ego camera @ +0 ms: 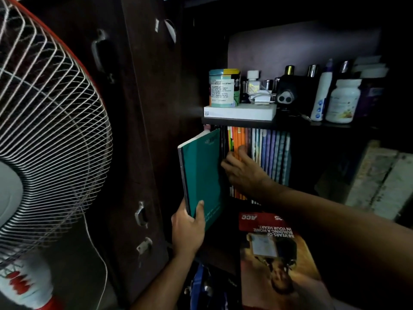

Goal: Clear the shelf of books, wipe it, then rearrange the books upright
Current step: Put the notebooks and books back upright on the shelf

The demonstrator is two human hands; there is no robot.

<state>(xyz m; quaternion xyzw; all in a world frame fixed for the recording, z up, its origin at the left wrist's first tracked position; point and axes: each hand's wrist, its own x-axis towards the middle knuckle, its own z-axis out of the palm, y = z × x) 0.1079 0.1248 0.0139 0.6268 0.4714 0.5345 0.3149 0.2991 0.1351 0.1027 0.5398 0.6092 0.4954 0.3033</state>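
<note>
Dim cupboard shelf (245, 123) holds upright books (268, 153) at one o'clock. Left hand (188, 229) pinches a thin, floppy green notebook (201, 175) at its lower corner; right hand (241, 171), fingers spread, presses the spines. Grip light books mid-spine.

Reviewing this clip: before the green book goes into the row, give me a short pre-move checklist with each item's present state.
1. Left hand grips the green book by its lower edge, thumb on the cover: ok.
2. Green book is held upright, spine outward, beside the row of books: ok.
3. Right hand rests against the orange spines, seemingly holding the row aside: ok.
4. A gap wide enough at the row's left end: cannot tell, too dark.
5. Shelf board wiped beforehand: cannot tell.
6. Magazine lies flat below the row, not yet stood upright: not ok.
</note>
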